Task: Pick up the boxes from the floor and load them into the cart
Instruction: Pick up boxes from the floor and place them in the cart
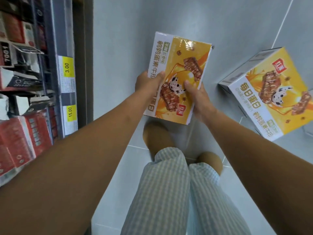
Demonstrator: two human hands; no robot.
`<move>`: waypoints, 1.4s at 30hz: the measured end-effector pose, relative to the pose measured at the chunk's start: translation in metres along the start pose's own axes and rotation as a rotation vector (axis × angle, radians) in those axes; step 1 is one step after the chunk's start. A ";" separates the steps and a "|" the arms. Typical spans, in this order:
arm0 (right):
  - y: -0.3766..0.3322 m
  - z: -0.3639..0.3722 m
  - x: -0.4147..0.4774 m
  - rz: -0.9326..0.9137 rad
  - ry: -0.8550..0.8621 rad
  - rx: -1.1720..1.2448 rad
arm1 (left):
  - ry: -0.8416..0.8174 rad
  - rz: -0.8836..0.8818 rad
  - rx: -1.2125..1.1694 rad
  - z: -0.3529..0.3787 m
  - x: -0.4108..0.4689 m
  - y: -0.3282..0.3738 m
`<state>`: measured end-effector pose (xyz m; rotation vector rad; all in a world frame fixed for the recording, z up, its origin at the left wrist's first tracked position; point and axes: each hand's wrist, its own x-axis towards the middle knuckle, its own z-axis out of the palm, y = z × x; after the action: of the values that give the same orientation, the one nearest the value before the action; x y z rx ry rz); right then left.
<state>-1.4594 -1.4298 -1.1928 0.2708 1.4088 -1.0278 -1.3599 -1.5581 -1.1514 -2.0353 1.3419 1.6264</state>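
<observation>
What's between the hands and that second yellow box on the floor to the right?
Only the box already held: the left hand and right hand both grip it, so neither is free. The floor between them and the second box looks bare. No cart is in view.

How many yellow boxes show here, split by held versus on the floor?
Held box, gripped by left hand and right hand: 1
Floor box: 1
Total: 2
</observation>
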 end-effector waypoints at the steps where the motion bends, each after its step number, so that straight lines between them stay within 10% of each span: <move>1: -0.005 0.000 -0.007 -0.005 -0.026 -0.009 | 0.006 -0.014 -0.036 -0.001 -0.011 -0.003; 25: -0.179 0.060 -0.351 -0.020 -0.207 -0.563 | -0.028 -0.003 -0.683 -0.114 -0.392 0.019; 42: -0.073 0.172 -0.601 0.137 -0.683 -1.209 | 0.222 -0.102 -1.224 -0.166 -0.651 -0.171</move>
<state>-1.2966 -1.3368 -0.5920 -0.7911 1.1158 0.0025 -1.1064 -1.2358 -0.5924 -2.8313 0.1268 2.5563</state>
